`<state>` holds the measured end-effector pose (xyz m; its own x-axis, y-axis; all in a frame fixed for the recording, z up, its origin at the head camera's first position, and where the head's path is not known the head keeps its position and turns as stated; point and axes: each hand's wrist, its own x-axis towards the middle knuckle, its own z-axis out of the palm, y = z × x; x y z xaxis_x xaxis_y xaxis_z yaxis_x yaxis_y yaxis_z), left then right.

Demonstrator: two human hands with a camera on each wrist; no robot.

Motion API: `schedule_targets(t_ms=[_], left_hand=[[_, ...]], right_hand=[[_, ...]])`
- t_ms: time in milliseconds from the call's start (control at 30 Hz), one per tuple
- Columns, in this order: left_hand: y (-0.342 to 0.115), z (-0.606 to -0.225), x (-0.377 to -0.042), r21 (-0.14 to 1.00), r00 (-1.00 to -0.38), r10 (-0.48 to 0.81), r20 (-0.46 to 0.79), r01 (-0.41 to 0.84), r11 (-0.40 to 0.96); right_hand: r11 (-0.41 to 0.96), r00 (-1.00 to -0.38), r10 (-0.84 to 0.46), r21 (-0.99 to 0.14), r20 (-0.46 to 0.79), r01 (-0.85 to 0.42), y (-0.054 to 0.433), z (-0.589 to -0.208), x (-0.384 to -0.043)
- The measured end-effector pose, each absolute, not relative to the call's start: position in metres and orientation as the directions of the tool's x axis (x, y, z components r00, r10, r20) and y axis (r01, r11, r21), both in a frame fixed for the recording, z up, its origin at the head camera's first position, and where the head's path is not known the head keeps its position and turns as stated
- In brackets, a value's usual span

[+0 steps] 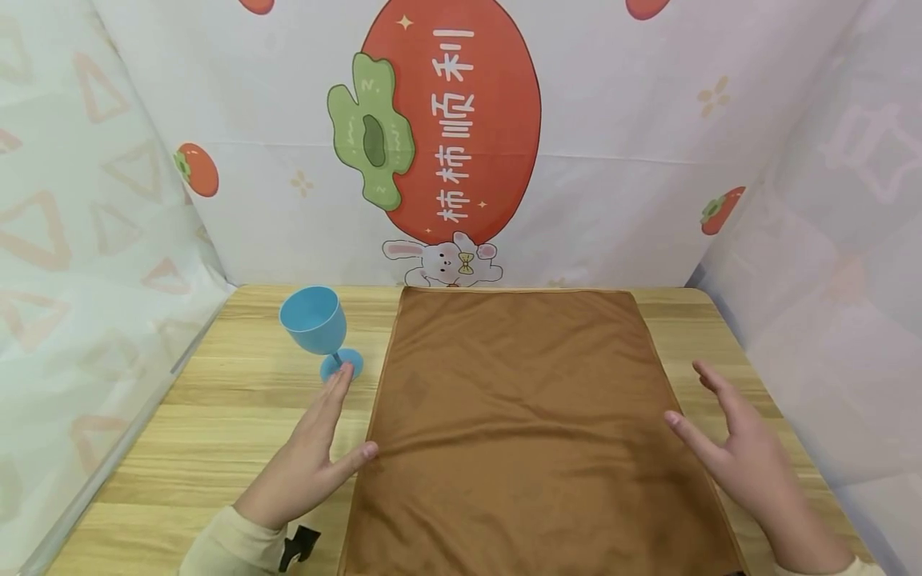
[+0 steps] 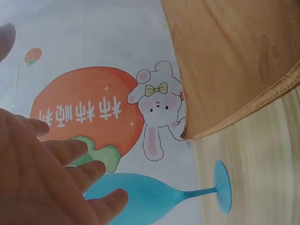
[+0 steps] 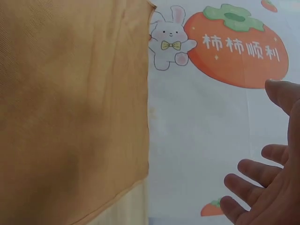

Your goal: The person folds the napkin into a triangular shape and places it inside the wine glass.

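A brown cloth (image 1: 519,400) lies spread over the middle of the wooden table, with a few shallow wrinkles. At the back left stands a blue goblet (image 1: 314,322), upright on its round foot. My left hand (image 1: 306,456) is held out with straight fingers and nothing in it, its fingertips overlapping the goblet's foot in the head view. In the left wrist view the fingers overlap the goblet's bowl (image 2: 136,194). Over the right edge of the cloth, my right hand (image 1: 745,456) hovers with fingers spread, holding nothing.
Behind the table hangs a white backdrop (image 1: 612,208) printed with persimmons and a rabbit. Pale patterned sheets (image 1: 86,264) flank both sides. Bare wood (image 1: 180,472) shows left of the cloth, and a narrower strip shows on its right.
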<state>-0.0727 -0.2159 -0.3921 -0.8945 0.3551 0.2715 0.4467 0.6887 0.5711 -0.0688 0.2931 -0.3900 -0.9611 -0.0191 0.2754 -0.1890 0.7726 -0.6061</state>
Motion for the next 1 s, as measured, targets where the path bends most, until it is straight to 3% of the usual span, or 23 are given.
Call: schedule_targets(t_ms=[433, 1000], left_hand=[[-0.217, -0.406, -0.08, 0.697, -0.919, 0.334, 0.209, 0.38, 0.609], [-0.219, -0.413, -0.085, 0.73, -0.93, 0.312, 0.192, 0.348, 0.588]], right_hand=[[0.78, -0.963, -0.013, -0.6, 0.27, -0.179, 0.3, -0.39, -0.106], [0.772, -0.969, -0.023, -0.611, 0.247, -0.174, 0.293, -0.397, -0.125]])
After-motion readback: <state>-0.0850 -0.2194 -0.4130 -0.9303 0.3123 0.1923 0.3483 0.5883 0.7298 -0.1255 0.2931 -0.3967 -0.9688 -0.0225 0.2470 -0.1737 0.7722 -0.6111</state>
